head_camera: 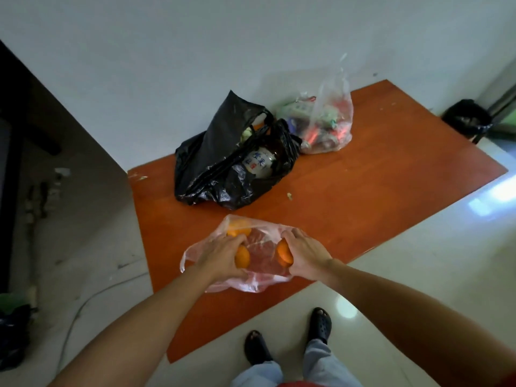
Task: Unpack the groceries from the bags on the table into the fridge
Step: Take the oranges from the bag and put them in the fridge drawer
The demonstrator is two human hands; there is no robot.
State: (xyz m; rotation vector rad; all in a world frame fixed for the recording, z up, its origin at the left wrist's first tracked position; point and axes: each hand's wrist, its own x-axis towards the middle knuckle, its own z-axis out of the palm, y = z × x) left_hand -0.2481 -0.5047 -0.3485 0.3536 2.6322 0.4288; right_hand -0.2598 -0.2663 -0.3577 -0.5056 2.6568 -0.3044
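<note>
A thin pink plastic bag [262, 261] lies at the near edge of the orange table [377, 191]. Both my hands are inside its mouth. My left hand [220, 258] grips one orange [241, 256], and my right hand [305, 254] grips another orange [282, 254]. A third orange [237, 229] rests at the bag's far left corner. Behind stands a black bag [223, 166] with a labelled bottle [259, 163] showing through its opening. A clear bag [326, 121] full of colourful packets sits to its right. No fridge is in view.
The table stands against a white wall. A black bin [466, 118] sits on the floor at the far right. Dark furniture [16, 163] and a cable [92, 297] lie along the left. My feet in black sandals [319, 325] are on the tiled floor near the table's front corner.
</note>
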